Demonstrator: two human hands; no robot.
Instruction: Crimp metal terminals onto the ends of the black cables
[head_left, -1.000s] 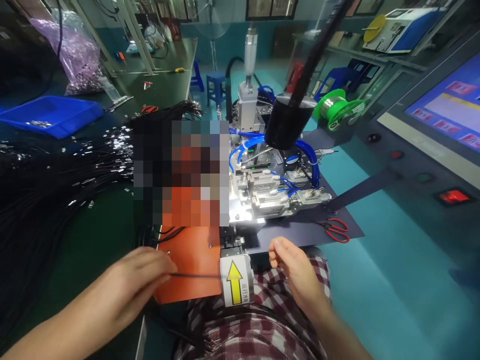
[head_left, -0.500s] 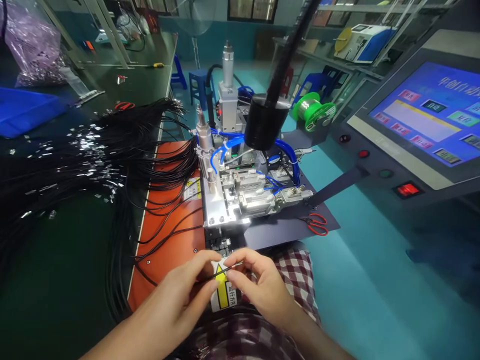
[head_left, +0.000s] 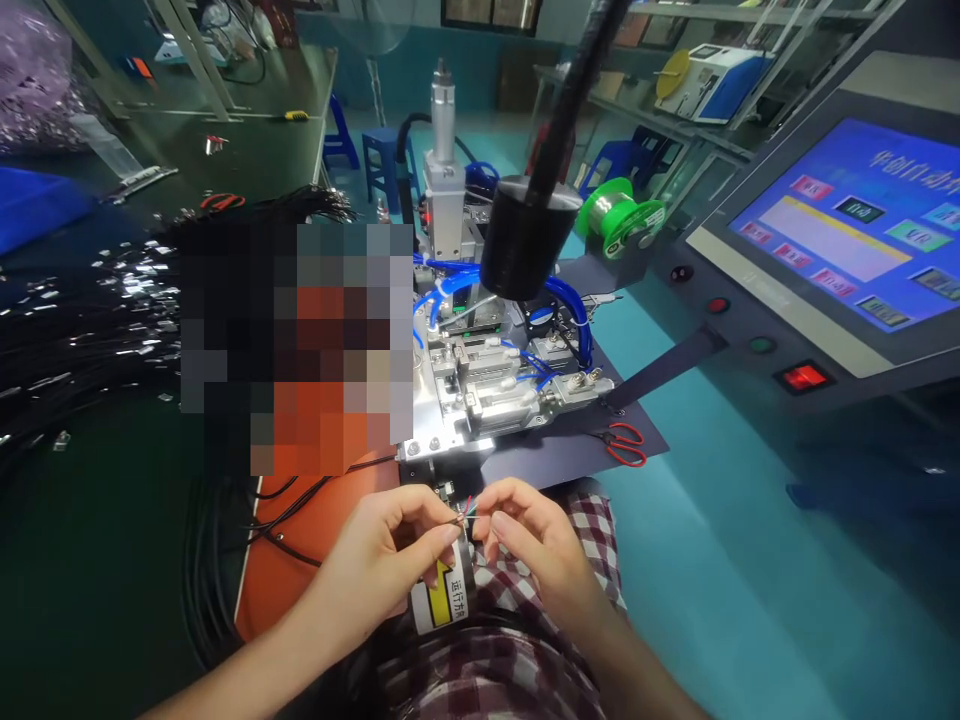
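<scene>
My left hand (head_left: 394, 535) pinches the end of a black cable between thumb and fingertips, low in front of the machine. Thin coloured wires (head_left: 468, 506), one of them red, fan out from that end. My right hand (head_left: 536, 530) is closed at the tips around one pale thin wire, just right of the left fingertips. Below the hands is a white label with a yellow arrow (head_left: 439, 597). Right behind them stands the metal machine (head_left: 502, 390) with its clamps and blue air tubes.
Many black cables (head_left: 202, 580) lie at left over an orange plate (head_left: 300, 540); a pixelated patch hides part of them. Red-handled scissors (head_left: 626, 445) rest on the dark plate. A black lamp head (head_left: 529, 240), a green solder spool (head_left: 619, 220) and a touchscreen (head_left: 855, 230) stand beyond.
The fingers have shifted along the cable to its end, and coloured wires now show spread apart. My right hand has moved slightly right. The whole view has shifted a little.
</scene>
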